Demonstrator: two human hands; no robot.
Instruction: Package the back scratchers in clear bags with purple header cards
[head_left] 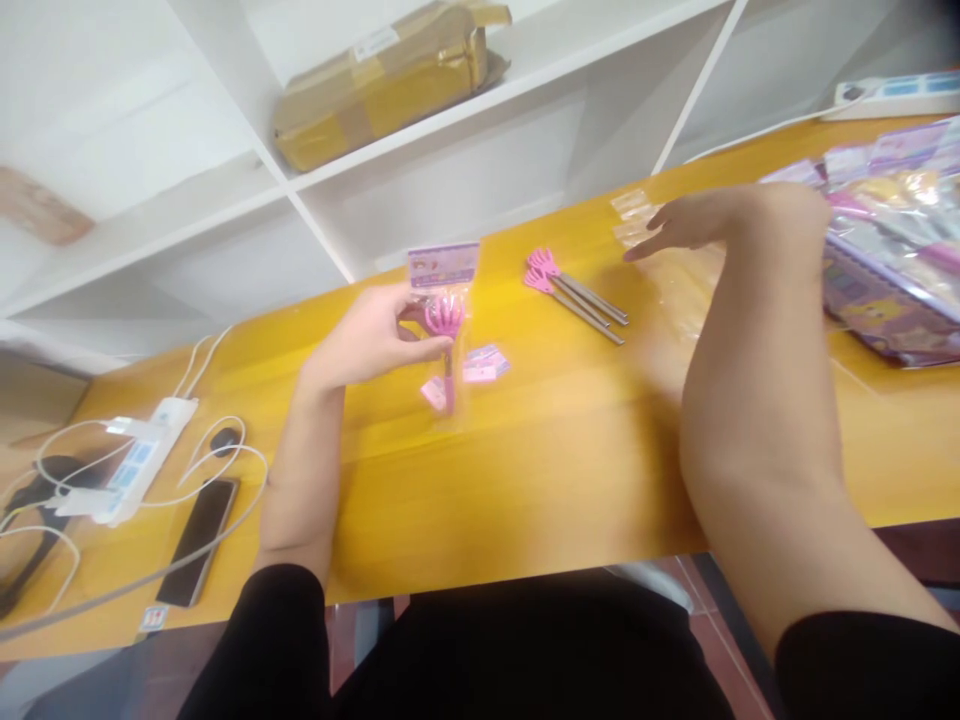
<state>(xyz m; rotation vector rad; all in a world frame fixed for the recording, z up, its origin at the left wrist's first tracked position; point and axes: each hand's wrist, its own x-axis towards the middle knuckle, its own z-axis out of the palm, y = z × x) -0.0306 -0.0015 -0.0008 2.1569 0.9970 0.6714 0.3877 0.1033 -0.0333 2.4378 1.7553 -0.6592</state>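
My left hand [382, 335] is closed on a back scratcher [444, 318] with a pink hand-shaped head, inside a clear bag with a purple header card [444, 265]. Its thumb and fingers pinch the bag near the scratcher's head. Beneath and beside the bag lie small pink-and-purple cards [486, 364]. Several loose back scratchers [577, 298] with pink heads and metal rods rest on the table between my hands. My right hand [679, 225] stretches out with fingers apart beside clear plastic bags [634, 215]; contact with them cannot be made out.
A purple printed box [885, 310] filled with packaged items stands at the right. On the left lie a power strip [146, 460], white cables and a phone [199, 540]. White shelving [480, 170] behind the table holds a taped cardboard box [382, 85]. Another power strip [900, 95] sits at the back right.
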